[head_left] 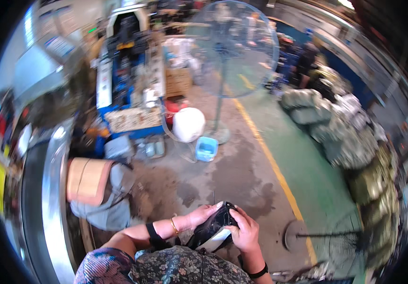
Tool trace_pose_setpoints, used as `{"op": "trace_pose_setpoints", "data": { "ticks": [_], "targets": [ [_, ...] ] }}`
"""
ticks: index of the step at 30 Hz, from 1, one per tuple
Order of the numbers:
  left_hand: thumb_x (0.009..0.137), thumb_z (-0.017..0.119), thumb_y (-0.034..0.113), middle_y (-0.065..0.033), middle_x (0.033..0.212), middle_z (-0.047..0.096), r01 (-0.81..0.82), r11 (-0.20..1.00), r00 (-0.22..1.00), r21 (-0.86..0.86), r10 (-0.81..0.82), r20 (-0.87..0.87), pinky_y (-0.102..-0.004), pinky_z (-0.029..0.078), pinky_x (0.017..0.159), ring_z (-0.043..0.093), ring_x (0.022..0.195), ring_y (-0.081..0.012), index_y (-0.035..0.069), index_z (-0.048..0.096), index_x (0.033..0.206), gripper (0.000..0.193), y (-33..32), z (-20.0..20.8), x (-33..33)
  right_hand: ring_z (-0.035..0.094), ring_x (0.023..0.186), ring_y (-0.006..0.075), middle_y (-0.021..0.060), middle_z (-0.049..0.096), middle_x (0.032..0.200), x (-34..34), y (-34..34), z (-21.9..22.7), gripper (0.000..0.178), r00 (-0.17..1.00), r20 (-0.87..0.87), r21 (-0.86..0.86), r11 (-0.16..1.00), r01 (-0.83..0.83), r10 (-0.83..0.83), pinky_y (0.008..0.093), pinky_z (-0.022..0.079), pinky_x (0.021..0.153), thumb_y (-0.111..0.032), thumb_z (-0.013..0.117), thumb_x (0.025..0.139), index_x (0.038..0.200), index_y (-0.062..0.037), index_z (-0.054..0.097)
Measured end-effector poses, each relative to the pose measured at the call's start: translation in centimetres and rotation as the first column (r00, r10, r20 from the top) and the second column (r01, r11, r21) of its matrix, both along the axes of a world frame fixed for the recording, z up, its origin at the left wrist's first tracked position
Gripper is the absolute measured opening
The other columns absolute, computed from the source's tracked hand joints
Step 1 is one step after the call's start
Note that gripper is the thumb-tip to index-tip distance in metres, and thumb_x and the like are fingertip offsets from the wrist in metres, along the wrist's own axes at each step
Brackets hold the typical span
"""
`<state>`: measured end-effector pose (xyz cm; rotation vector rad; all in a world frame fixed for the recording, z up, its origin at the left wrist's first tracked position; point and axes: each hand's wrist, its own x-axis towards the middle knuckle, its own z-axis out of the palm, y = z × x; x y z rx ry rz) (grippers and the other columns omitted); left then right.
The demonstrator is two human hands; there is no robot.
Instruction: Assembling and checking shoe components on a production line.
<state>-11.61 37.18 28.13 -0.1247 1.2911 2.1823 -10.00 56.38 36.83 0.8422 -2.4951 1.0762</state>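
Close to my body, both hands grip what looks like a black shoe [212,226], glossy and dark with a pale white strip along its lower side. My left hand [200,216] is closed on its left edge, with the fingertips near the top. On the other side my right hand [245,232] pinches it, thumb on the face and fingers bent over the upper edge. The lower end rests close to my flowered apron [185,267], which hides part of it.
On the left runs a metal-edged conveyor [55,199] beside a seat with a woven mat [89,181]. Ahead stand a blue machine [133,120], a white bucket [188,124], a blue basin [207,148] and a tall fan [220,52]. Stuffed sacks [346,137] line the right, near another fan [341,236].
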Motion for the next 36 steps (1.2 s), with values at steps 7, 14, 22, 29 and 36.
{"op": "trace_pose_setpoints", "data": {
  "ticks": [7,14,22,29,36],
  "targets": [
    [0.102,0.036,0.059,-0.0009,0.087,0.068,-0.291,0.913,0.947,-0.287,0.232,-0.221,-0.0257,0.051,0.072,0.059,0.077,-0.0082,0.002,0.07,0.105,0.067,-6.2,0.5,0.1,0.071,0.087,0.0318,0.0171,0.07,0.11,-7.9,-6.0,-0.6,0.05,0.93,-0.075,-0.07,0.928,-0.366,0.361,0.0372,0.057,0.074,-0.028,0.084,0.068,0.112,-0.0076,0.07],
    [0.106,0.04,0.045,0.0015,0.088,0.065,-0.451,0.887,0.877,-0.095,0.422,-0.228,-0.0239,0.047,0.074,0.053,0.078,-0.0054,0.002,0.067,0.099,0.051,-11.1,5.0,-5.6,0.071,0.086,0.0324,0.0195,0.07,0.107,-14.5,-13.2,2.8,0.044,0.866,0.07,0.084,0.862,-0.501,0.496,0.0371,0.056,0.076,-0.029,0.081,0.074,0.109,-0.0044,0.072],
    [0.106,0.035,0.047,-0.0011,0.095,0.066,-0.53,0.848,0.822,-0.024,0.507,-0.259,-0.0255,0.049,0.078,0.058,0.085,-0.0082,0.003,0.066,0.11,0.054,-22.8,1.7,-16.7,0.071,0.087,0.033,0.0212,0.071,0.103,-26.7,-26.7,2.0,0.041,0.792,0.117,0.005,0.797,-0.603,0.599,0.0366,0.058,0.074,-0.025,0.083,0.073,0.106,-0.0021,0.072],
    [0.091,0.067,0.041,-0.0208,0.147,0.043,-0.755,0.517,0.583,-0.404,0.246,-0.774,-0.0414,0.032,0.114,0.043,0.136,-0.0324,0.004,0.035,0.148,0.075,-35.9,-1.5,-16.3,0.071,0.092,0.0309,0.0196,0.071,0.105,-34.9,-37.8,0.1,0.037,0.712,0.25,-0.05,0.743,-0.667,0.656,0.0354,0.056,0.081,-0.015,0.08,0.078,0.11,-0.0003,0.07],
    [0.074,0.076,0.037,-0.0252,0.123,0.058,0.017,-0.186,0.081,-0.982,0.98,-0.184,-0.0455,0.046,0.098,0.055,0.117,-0.0386,-0.004,0.059,0.122,0.065,-48.1,-14.8,2.4,0.071,0.094,0.0321,0.0203,0.072,0.104,-42.6,-50.1,-2.3,0.038,0.576,0.224,-0.075,0.603,-0.794,0.786,0.0356,0.054,0.082,-0.018,0.079,0.08,0.111,0.0026,0.069]
  ]
}}
